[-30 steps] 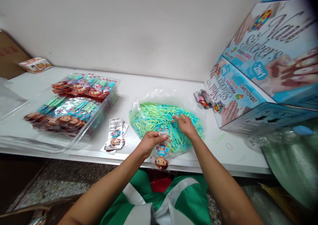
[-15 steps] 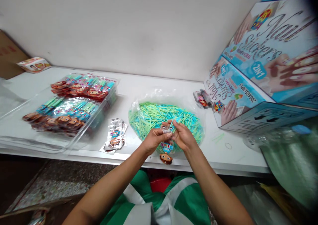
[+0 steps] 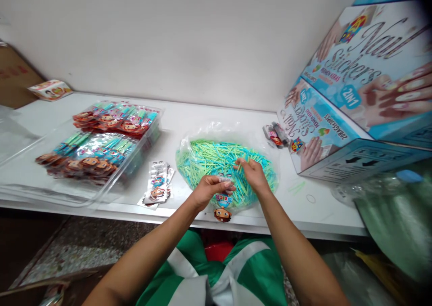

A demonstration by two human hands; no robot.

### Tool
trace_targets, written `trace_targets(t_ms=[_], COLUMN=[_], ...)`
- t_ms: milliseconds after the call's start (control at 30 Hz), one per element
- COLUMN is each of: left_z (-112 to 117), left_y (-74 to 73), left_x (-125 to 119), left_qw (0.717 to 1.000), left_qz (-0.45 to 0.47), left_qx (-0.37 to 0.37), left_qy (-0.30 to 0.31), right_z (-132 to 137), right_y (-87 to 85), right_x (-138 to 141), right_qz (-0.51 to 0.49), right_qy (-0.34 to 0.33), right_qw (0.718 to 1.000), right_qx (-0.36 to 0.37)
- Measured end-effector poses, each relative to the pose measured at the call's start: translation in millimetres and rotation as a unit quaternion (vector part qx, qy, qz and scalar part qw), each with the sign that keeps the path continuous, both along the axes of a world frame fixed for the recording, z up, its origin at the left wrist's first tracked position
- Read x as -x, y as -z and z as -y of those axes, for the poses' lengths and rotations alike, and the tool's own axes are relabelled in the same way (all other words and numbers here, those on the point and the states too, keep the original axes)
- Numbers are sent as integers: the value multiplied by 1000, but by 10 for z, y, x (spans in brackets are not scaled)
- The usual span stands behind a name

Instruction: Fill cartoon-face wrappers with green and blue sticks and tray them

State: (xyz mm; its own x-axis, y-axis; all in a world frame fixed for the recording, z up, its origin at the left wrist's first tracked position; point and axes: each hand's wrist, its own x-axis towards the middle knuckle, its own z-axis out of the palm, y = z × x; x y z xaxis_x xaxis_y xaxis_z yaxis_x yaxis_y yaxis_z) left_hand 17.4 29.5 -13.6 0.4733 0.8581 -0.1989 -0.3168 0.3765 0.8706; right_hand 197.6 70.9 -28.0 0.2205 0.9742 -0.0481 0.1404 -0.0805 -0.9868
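My left hand (image 3: 208,188) is closed on the top of a small clear packet (image 3: 223,203) printed with a cartoon face, held over the table's front edge. My right hand (image 3: 251,174) rests on a heap of green and blue sticks (image 3: 209,158) lying on a clear plastic bag, its fingers pinched on a few sticks at the packet's mouth. A small pile of empty packets (image 3: 158,184) lies just left of my left hand.
A clear tray (image 3: 101,190) at the left holds rows of filled packets (image 3: 97,139). Large "Nail Stickers" cartons (image 3: 354,94) stand at the right, a few loose packets (image 3: 276,135) beside them. A small box (image 3: 50,90) sits far left on the white table (image 3: 320,207).
My right hand reached into the stick heap, came back to the packet, and now sits on the heap again. The packet has stayed in my left hand.
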Motion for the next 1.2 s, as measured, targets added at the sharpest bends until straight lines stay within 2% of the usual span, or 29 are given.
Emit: trace_targets(t_ms=[67, 133, 167, 267, 333, 400, 467, 533, 600, 667, 733, 800, 1000, 1200], left_z=[8, 13, 13, 1, -10, -15, -6, 8, 15, 5, -17, -38, -28, 41], left_y=[5, 9, 10, 8, 6, 6, 4, -7, -34, -78, -123, -153, -136, -154], left_x=[-9, -15, -19, -46, -69, -82, -71, -28, 38, 109, 165, 194, 164, 129], left_qw=[1000, 1000, 999, 997, 997, 997, 997, 998, 999, 999, 998, 996, 995, 998], left_qz=[-5, -11, -13, -9, 1, 11, 12, 11, 8, -6, -35, -64, -86, -60], left_qx=[2, -3, -8, -34, -53, -68, -66, -52, -40, -39, -42, -40, -23, -35], left_qy=[2, 17, 29, 63, 61, 48, 44, 45, 33, 6, -19, -37, -33, 10], right_z=[-4, 13, 34, 158, 275, 387, 465, 497, 492, 474, 464, 474, 556, 583], right_y=[-23, -90, -139, -300, -374, -394, -369, -330, -312, -333, -395, -483, -699, -714], right_x=[-11, 0, 18, 130, 242, 353, 423, 424, 357, 254, 157, 98, 125, 209], right_qz=[-5, -96, -168, -352, -394, -390, -356, -283, -162, -15, 107, 176, 218, 353], right_qy=[13, 8, -6, -73, -105, -120, -131, -141, -153, -166, -189, -209, -244, -245], right_qw=[1000, 995, 985, 931, 909, 906, 918, 944, 974, 986, 976, 962, 944, 901], right_qx=[1, 14, 26, 64, 87, 109, 113, 91, 52, 20, 3, -9, -34, -58])
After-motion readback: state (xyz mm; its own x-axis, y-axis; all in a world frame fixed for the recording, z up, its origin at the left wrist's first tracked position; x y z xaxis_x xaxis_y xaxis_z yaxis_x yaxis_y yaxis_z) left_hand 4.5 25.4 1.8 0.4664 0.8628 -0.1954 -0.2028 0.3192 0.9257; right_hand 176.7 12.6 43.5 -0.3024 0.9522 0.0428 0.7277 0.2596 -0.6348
